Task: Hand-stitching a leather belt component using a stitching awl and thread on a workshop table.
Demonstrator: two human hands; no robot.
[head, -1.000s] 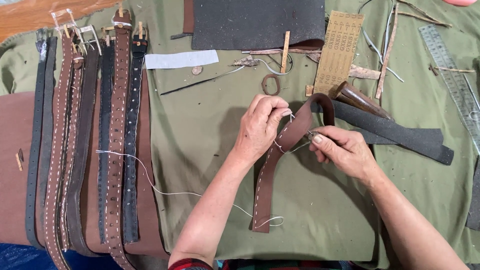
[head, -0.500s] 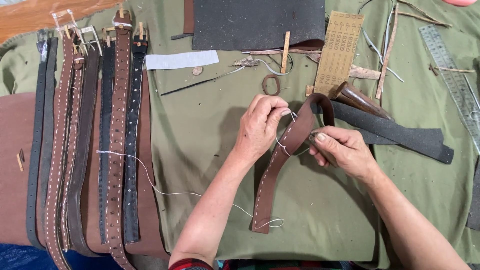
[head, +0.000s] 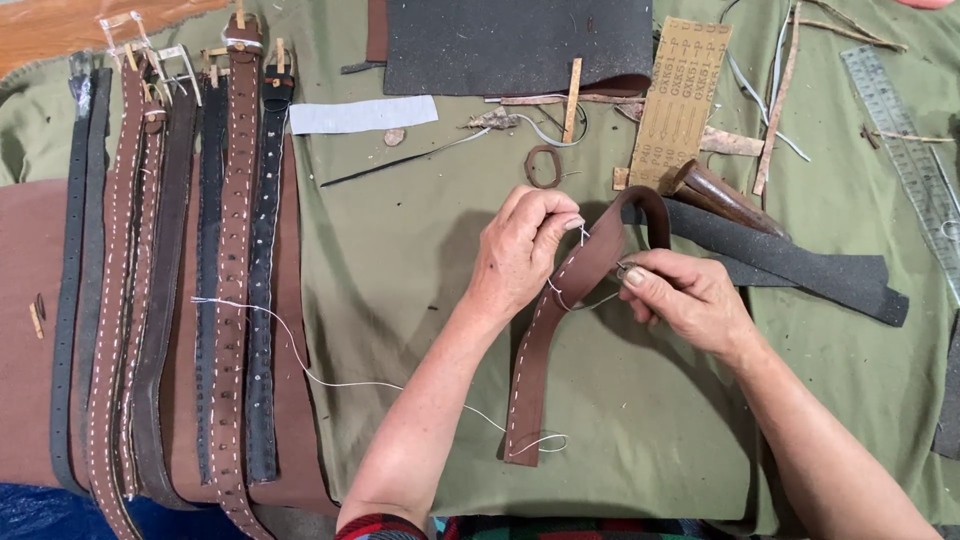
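A brown leather strap [head: 548, 345] with white edge stitching lies on the green cloth [head: 400, 270], its upper end curled over. My left hand [head: 522, 250] pinches the strap's edge near the curl, where white thread [head: 330, 375] comes out. My right hand [head: 685, 300] pinches a thin needle at the strap's other side. The long thread trails left across the cloth toward the finished belts.
Several stitched belts [head: 170, 290] lie side by side at the left on brown leather. A dark sheet [head: 520, 45], sandpaper strip [head: 680, 100], awl with wooden handle [head: 725, 195], dark strip [head: 800, 265], small leather loop [head: 543, 166] and clear ruler [head: 915, 160] lie beyond the hands.
My right hand has shifted slightly left toward the strap with the needle. My left hand keeps its pinch on the strap's edge. The thread lies much as before.
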